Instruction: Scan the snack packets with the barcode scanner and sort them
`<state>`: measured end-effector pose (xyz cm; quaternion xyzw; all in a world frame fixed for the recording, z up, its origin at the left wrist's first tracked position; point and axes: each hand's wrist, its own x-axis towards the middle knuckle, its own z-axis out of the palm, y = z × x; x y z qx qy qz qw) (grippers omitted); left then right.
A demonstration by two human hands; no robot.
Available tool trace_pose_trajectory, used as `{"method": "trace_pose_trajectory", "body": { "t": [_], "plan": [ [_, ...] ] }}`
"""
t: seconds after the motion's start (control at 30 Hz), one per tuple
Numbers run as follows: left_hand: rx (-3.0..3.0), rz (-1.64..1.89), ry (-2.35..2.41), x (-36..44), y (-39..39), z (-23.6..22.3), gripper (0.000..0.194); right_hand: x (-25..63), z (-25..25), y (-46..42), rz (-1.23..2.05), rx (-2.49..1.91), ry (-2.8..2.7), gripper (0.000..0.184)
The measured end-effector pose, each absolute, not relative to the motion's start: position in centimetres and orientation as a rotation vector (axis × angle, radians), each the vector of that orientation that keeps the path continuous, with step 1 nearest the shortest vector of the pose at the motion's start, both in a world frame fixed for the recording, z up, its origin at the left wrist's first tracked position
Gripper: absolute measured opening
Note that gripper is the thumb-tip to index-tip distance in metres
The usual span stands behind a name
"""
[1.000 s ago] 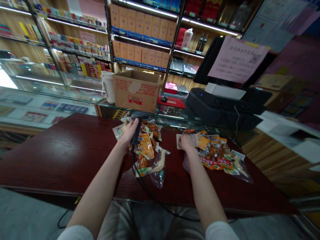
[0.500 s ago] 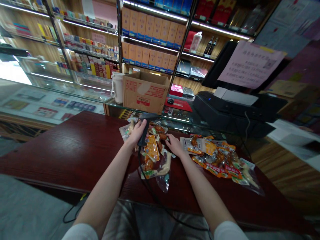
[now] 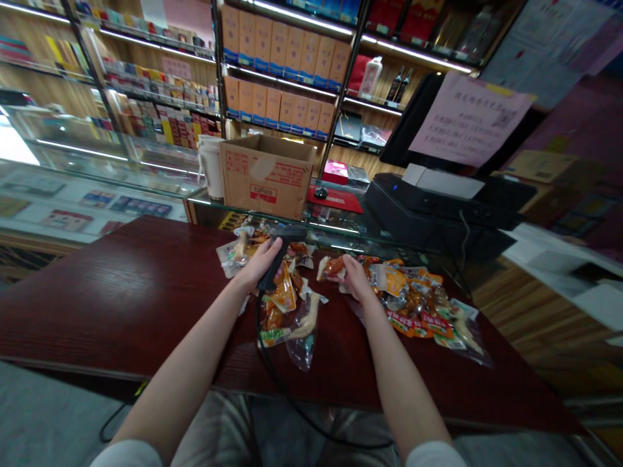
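Note:
My left hand (image 3: 261, 263) is closed around the handle of a black barcode scanner (image 3: 287, 232), held above a left-hand pile of packaged snacks (image 3: 285, 292). The scanner's cable runs down toward my lap. Between the two piles, my right hand (image 3: 356, 277) grips a clear vacuum pack of brown meat (image 3: 331, 268) by its right end. Just beyond that hand lies the right-hand pile of orange, red and clear snack packs (image 3: 418, 301). A clear bag with a pale, foot-shaped piece (image 3: 309, 318) lies at the near side of the left pile.
The dark red wooden table (image 3: 121, 292) borders a glass counter. On the counter stand an open cardboard box (image 3: 265, 178), a white cup (image 3: 211, 167) and a black printer-like machine (image 3: 438, 201). A monitor with a pink notice (image 3: 470, 120) leans at the right. Stocked shelves line the back.
My right hand let go of a pack at the right pile, reached to the left pile, and has come back rightward with a brown meat pack. The scanner stays in my left hand.

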<state>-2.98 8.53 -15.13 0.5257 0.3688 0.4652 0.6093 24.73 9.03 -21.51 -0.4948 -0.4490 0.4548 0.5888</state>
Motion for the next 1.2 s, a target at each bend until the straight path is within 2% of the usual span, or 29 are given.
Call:
{"method": "trace_pose_trajectory", "body": {
  "t": [0.2, 0.47, 0.67, 0.8, 0.97, 1.2],
  "plan": [
    [1.219, 1.036, 0.824, -2.5, 8.4, -15.4, 0.051, 24.2, -21.1, 9.2, 1.136, -1.120, -0.801, 0.031],
    [1.253, 1.011, 0.782, -2.2, 8.6, -16.5, 0.052, 24.4, -20.7, 8.9, 1.366, -0.981, -0.807, 0.015],
    [1.296, 0.866, 0.807, -2.0, 8.0, -16.0, 0.061, 24.5, -20.7, 9.2, 1.234, -0.921, -0.810, 0.022],
    [1.334, 0.755, 0.808, -1.7, 7.6, -15.7, 0.059, 24.3, -20.5, 9.2, 1.186, -0.903, -0.805, 0.022],
    [1.371, 0.773, 0.809, -1.3, 7.3, -15.9, 0.053, 24.0, -20.3, 9.3, 1.195, -0.870, -0.784, 0.020],
    [1.396, 0.792, 0.746, -0.7, 7.5, -16.5, 0.059, 23.9, -20.8, 10.1, 1.230, -0.798, -0.779, 0.024]
  ]
}}
